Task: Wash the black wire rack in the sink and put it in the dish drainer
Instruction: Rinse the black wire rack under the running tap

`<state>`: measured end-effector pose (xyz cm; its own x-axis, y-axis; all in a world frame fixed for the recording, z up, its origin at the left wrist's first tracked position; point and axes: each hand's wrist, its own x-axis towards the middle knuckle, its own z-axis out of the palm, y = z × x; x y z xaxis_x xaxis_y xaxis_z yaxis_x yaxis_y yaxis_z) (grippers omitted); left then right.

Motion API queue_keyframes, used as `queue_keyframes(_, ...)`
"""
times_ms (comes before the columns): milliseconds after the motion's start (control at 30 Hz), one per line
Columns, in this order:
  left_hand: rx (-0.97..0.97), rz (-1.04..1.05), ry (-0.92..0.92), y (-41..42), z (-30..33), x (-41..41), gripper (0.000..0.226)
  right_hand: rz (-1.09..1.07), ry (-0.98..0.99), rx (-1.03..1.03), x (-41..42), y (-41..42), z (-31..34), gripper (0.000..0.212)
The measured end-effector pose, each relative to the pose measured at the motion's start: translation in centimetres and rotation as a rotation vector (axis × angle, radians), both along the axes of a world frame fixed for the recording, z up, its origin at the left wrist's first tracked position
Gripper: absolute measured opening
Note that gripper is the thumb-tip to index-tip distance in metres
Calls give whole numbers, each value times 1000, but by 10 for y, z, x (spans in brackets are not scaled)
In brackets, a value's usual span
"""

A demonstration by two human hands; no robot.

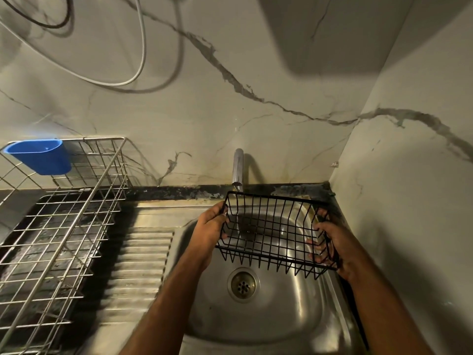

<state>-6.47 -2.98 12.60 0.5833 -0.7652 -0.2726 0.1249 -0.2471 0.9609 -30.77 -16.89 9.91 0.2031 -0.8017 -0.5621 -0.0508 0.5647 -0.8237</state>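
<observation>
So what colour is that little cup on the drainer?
Blue cup, clearest in the head view.

A wire rack point(275, 233) is hanging over the sink point(256, 316), under the tap point(238, 166) at the back wall, above and just behind the drain point(243, 283). The left hand point(211, 226) is gripping its left end, the right hand point(332, 243) its right. The dish drainer point(58, 226) is standing left of the sink, a cup point(41, 156) hanging on its back rim.
</observation>
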Motion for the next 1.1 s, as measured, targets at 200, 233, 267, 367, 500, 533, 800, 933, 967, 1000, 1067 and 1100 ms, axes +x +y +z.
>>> queue_keyframes(200, 6, 5, -5, 0, 1, 1, 40, 6, -10, -3, 1, 2, 5, 25)
queue_keyframes(233, 4, 5, -5, 0, 1, 1, 40, 8, -10, -5, 2, 2, 6, 24)
queue_keyframes(267, 3, 2, -7, 0, 1, 1, 41, 8, -9, -7, 2, 2, 6, 25)
queue_keyframes(367, -7, -5, -11, -1, 1, 2, 42, 4, -16, -12, 3, 3, 8, 26)
queue_keyframes(500, -18, 5, -10, -2, 0, 4, 43, 12, -22, -17, 3, 3, 9, 28)
queue_keyframes(533, -13, 5, -6, -2, 0, 5, 43, 16, -23, -20, 3, 3, 10, 27)
queue_keyframes(800, -22, 53, 12, 2, -4, 12, 39, 50, -38, -70, 11, 6, 12, 31)
queue_keyframes(933, -5, 77, 0, 8, -4, 18, 41, 71, -50, -70, 18, 7, 11, 32)
queue_keyframes(967, -5, 79, -5, 9, -4, 19, 41, 81, -47, -71, 20, 7, 11, 33)
queue_keyframes(1000, -5, 80, -7, 10, -3, 20, 42, 92, -42, -74, 22, 7, 12, 33)
queue_keyframes(1067, -2, 79, -5, 12, -2, 21, 42, 98, -36, -85, 24, 7, 12, 32)
queue_keyframes(1100, -2, 77, -6, 12, -2, 22, 42, 99, -36, -88, 24, 7, 13, 31)
